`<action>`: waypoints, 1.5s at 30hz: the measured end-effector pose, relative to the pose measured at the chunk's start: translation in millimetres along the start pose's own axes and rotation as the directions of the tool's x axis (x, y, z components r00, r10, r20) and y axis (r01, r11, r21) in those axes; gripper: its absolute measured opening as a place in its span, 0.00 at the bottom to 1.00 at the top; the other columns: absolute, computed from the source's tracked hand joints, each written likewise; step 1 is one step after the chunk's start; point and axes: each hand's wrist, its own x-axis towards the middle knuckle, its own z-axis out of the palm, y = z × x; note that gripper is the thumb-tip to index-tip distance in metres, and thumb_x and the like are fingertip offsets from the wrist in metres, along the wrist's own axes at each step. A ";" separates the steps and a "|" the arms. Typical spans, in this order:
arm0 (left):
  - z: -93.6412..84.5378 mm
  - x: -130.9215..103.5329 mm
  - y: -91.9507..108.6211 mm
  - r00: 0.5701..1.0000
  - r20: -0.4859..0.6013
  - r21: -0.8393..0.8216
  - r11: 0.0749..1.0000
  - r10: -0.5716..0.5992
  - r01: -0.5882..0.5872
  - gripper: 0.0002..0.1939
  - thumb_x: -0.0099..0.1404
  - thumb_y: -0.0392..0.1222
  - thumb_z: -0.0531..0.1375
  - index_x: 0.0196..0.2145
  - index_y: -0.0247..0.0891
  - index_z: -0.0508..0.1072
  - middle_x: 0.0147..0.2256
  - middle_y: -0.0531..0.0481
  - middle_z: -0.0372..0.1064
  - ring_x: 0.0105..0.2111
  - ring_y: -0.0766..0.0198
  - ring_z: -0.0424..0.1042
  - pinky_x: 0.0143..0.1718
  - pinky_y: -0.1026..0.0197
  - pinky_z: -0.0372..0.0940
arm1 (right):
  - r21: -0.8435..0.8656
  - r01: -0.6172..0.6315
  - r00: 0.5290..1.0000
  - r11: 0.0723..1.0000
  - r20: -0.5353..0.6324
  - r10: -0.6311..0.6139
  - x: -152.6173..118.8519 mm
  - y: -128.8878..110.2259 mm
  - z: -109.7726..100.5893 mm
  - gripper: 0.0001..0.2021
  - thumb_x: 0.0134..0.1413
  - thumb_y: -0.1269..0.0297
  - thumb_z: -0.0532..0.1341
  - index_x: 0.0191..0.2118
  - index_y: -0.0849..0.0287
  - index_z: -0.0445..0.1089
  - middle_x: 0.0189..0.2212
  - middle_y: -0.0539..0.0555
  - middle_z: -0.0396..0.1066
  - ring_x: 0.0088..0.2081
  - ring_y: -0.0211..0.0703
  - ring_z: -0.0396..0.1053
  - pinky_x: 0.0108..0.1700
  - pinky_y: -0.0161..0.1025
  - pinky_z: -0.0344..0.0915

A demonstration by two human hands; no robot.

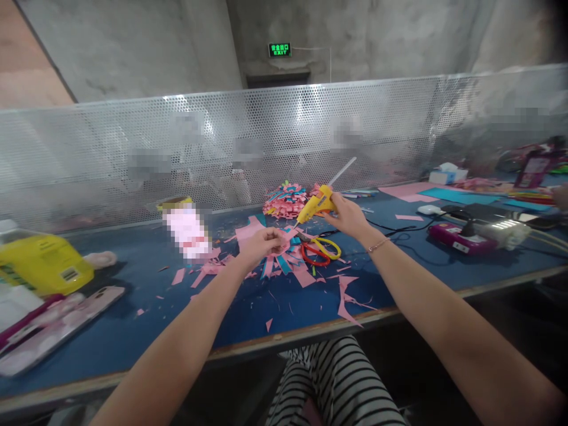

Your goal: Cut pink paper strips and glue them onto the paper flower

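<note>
Saw at far left a phone (75,328) lying near the front edge of the surface (137,266), with a yellow bottle (51,260) just behind. Noted next a lit screen (189,228), propped up and blurred, with pink scraps (208,269) to its right. Found the left hand (262,242) pinching the fringed paper (284,261), a flat spread of pink and blue strips at mid-surface. Saw behind it a fluffy pompom (286,202) in similar colours. Found the glue gun (314,205) gripped in the right hand (349,218), with nozzle slanting down towards the left fingertips and a clear stick (344,170) poking out at the back. Could not tell contact from a small gap between nozzle and paper. Saw scissors (326,251) below the gun, with blades towards the fringed paper. Noted farther right pink sheets (403,191), a tissue box (447,174), a purple power strip (459,238) and blue sheets (457,196).
</note>
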 end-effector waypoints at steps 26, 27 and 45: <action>-5.0 3.0 -1.7 0.997 -0.027 0.043 0.996 0.077 -0.076 0.07 0.46 0.36 0.61 0.23 0.36 0.63 0.20 0.54 0.64 0.20 0.72 0.64 0.24 0.65 0.60 | -0.005 0.032 0.999 0.999 -0.031 -0.033 0.8 2.5 -1.0 0.11 0.49 0.58 0.52 0.37 0.60 0.58 0.33 0.58 0.67 0.33 0.47 0.65 0.30 0.38 0.55; -4.7 2.9 -1.3 0.997 -0.027 0.037 0.997 0.070 -0.069 0.07 0.46 0.35 0.61 0.23 0.36 0.63 0.20 0.53 0.65 0.21 0.71 0.64 0.25 0.65 0.60 | -0.007 0.034 0.999 0.999 -0.027 -0.034 0.9 2.7 -1.0 0.11 0.49 0.58 0.53 0.37 0.60 0.58 0.33 0.58 0.67 0.33 0.47 0.65 0.30 0.38 0.55; -5.0 1.9 3.6 0.994 -0.104 -0.047 0.998 0.034 -0.039 0.06 0.48 0.35 0.61 0.22 0.36 0.65 0.15 0.57 0.56 0.15 0.75 0.55 0.18 0.68 0.51 | -0.212 -0.494 0.807 0.843 0.249 0.535 -11.2 41.0 6.6 0.22 0.43 0.56 0.57 0.45 0.63 0.62 0.35 0.62 0.69 0.36 0.51 0.68 0.34 0.40 0.60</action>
